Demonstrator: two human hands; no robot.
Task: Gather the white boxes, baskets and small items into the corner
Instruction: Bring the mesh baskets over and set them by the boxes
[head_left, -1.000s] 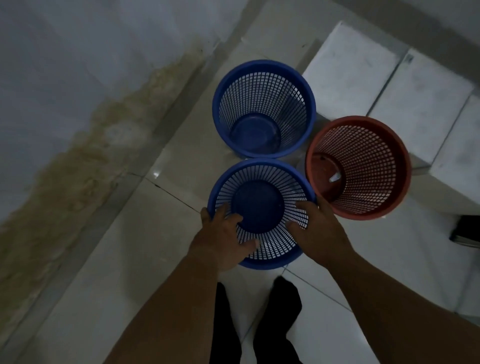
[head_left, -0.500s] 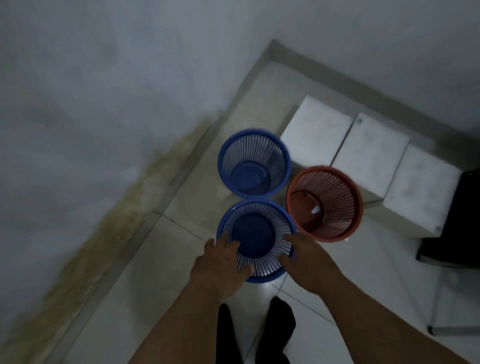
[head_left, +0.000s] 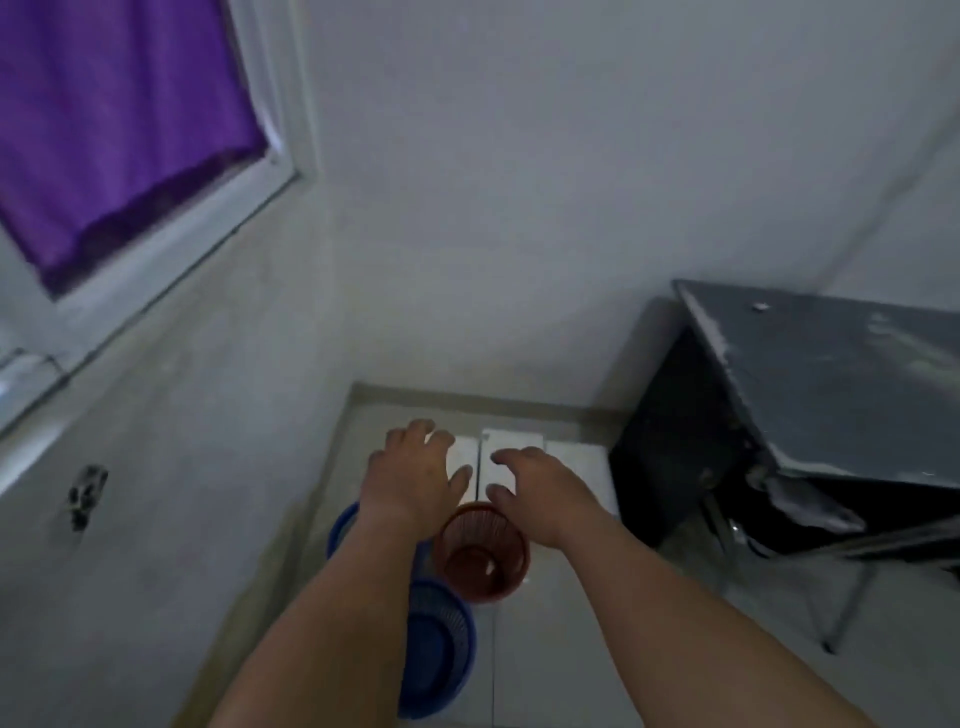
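Left hand (head_left: 410, 480): held out, fingers loose, holding nothing
Right hand (head_left: 540, 493): alongside, fingers spread, empty
Red basket (head_left: 483, 558): upright on the floor, between the forearms
Blue baskets (head_left: 439, 654): just left of it, partly behind the left arm
White boxes (head_left: 511, 449): in a row along the corner wall, beside a dark table (head_left: 831, 384)

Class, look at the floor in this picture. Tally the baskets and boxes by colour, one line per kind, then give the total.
Blue plastic mesh baskets: 2 (the farther one is partly hidden)
Red plastic mesh basket: 1
White rectangular boxes: 3
Total: 6
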